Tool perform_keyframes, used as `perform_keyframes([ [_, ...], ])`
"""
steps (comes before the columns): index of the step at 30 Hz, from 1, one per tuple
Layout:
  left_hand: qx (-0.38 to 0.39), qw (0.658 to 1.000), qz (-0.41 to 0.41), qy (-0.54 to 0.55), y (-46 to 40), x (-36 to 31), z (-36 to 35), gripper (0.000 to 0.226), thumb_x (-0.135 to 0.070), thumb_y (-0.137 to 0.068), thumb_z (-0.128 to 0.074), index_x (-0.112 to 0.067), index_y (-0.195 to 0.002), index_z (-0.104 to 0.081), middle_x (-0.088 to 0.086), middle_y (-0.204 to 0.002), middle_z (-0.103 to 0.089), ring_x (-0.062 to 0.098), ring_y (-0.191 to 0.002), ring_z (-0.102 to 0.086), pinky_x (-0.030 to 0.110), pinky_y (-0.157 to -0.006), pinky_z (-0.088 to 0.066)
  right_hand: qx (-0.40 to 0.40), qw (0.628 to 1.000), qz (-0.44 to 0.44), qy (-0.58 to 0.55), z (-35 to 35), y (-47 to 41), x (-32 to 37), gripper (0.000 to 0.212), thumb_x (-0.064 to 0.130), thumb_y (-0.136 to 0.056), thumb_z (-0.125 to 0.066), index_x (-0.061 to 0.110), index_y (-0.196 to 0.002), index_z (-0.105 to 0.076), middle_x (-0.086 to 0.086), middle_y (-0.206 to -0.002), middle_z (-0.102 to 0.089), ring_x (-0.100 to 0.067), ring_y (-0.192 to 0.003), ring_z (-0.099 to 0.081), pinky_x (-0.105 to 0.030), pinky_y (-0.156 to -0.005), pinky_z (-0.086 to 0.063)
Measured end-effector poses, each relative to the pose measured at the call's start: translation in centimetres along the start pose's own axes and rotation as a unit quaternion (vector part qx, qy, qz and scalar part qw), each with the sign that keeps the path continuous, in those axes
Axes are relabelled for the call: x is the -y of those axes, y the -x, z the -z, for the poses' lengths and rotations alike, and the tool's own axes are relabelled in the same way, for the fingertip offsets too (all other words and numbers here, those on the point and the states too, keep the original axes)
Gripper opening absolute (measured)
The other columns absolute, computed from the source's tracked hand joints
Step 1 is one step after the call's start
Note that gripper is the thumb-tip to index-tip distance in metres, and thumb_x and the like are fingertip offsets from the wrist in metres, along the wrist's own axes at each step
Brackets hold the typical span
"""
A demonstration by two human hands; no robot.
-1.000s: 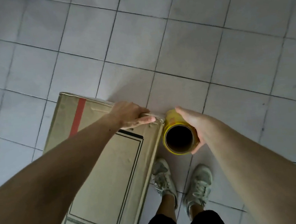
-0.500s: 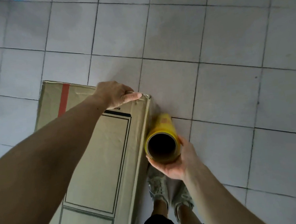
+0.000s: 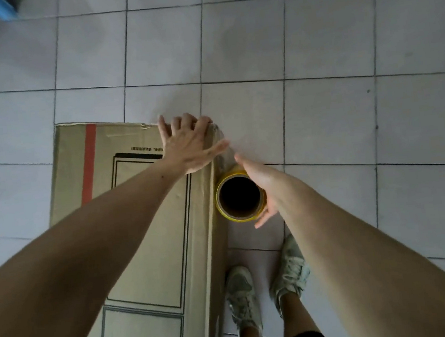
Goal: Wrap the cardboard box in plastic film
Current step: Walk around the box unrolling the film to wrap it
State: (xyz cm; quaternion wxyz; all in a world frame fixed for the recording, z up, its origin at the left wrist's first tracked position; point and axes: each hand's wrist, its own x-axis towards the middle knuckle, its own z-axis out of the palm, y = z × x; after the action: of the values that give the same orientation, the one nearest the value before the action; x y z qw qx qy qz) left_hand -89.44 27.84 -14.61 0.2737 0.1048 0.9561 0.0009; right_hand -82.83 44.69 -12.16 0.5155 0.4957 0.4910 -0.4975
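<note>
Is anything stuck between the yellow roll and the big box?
Nothing visible. The roll of film sits right beside the cardboard box, held by the right hand. The left hand presses the box's top corner.

You've got loads of open tiled floor (image 3: 306, 118) past the far end of the cardboard box (image 3: 145, 231) and off to the right. The tight spot is the box's right side: the film roll (image 3: 239, 196) sits right up against that wall, your right hand (image 3: 258, 183) wraps it, and your shoes (image 3: 267, 290) stand just behind it. Your left hand (image 3: 189, 147) lies flat on the far right top corner. A blue thing (image 3: 4, 8) sits way off at the far left.
</note>
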Motion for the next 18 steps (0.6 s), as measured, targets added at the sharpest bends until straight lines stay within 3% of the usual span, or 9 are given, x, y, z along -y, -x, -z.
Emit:
perform_keyframes([
  [4,-0.009,1.0,-0.005,-0.008,-0.3,0.1,-0.1,0.068,-0.072,-0.09,-0.035,-0.027,-0.141,-0.035,0.014,-0.141,-0.036,0.037,-0.137,-0.028,0.064,-0.115,0.003,0.031,0.992,-0.017,-0.117,0.0,-0.3,-2.5,0.082,0.06,-0.073,-0.073,0.016,-0.134,-0.041,-0.02,-0.127,-0.053,-0.046,-0.11,-0.056,-0.064,-0.085,-0.051],
  [7,-0.011,1.0,-0.004,-0.008,-0.4,0.1,0.0,0.065,-0.069,-0.092,-0.035,-0.026,-0.14,-0.033,0.016,-0.14,-0.035,0.039,-0.136,-0.028,0.065,-0.115,0.002,0.066,0.965,-0.036,-0.25,-0.6,-1.2,-7.6,0.08,0.055,-0.073,-0.073,0.016,-0.134,-0.039,-0.02,-0.124,-0.054,-0.044,-0.11,-0.055,-0.06,-0.08,-0.052],
  [12,-0.026,0.999,0.0,-0.028,-0.4,-0.2,-0.3,0.063,-0.066,-0.094,-0.033,-0.023,-0.141,-0.032,0.018,-0.141,-0.034,0.041,-0.136,-0.028,0.065,-0.115,0.0,0.128,0.859,-0.085,-0.488,-2.8,-1.2,-14.8,0.071,0.054,-0.079,-0.067,0.008,-0.13,-0.045,-0.025,-0.122,-0.057,-0.045,-0.11,-0.056,-0.061,-0.095,-0.046],
  [15,-0.042,0.999,0.005,-0.018,-0.1,-0.4,-0.4,0.064,-0.064,-0.095,-0.036,-0.024,-0.143,-0.03,0.018,-0.145,-0.031,0.04,-0.139,-0.024,0.065,-0.115,0.003,0.176,0.808,-0.116,-0.55,-3.5,-0.7,-16.9,0.068,0.058,-0.084,-0.058,0.007,-0.128,-0.049,-0.028,-0.122,-0.058,-0.047,-0.109,-0.059,-0.058,-0.098,-0.046],
  [16,-0.048,0.999,0.006,-0.004,0.1,-0.6,-0.6,0.066,-0.065,-0.094,-0.037,-0.025,-0.146,-0.027,0.016,-0.149,-0.027,0.039,-0.142,-0.018,0.065,-0.115,0.006,0.175,0.817,-0.115,-0.537,-3.3,-0.3,-17.0,0.065,0.058,-0.087,-0.055,0.007,-0.127,-0.049,-0.027,-0.123,-0.058,-0.046,-0.109,-0.059,-0.057,-0.1,-0.045],
  [18,-0.061,0.998,0.01,0.015,0.9,-1.2,-1.3,0.081,-0.069,-0.091,-0.04,-0.028,-0.155,-0.011,0.012,-0.16,-0.009,0.035,-0.149,0.001,0.062,-0.115,0.011,0.118,0.882,-0.102,-0.444,-2.3,0.1,-16.3,0.051,0.049,-0.094,-0.05,0.01,-0.127,-0.045,-0.022,-0.13,-0.052,-0.044,-0.115,-0.056,-0.059,-0.103,-0.041],
])
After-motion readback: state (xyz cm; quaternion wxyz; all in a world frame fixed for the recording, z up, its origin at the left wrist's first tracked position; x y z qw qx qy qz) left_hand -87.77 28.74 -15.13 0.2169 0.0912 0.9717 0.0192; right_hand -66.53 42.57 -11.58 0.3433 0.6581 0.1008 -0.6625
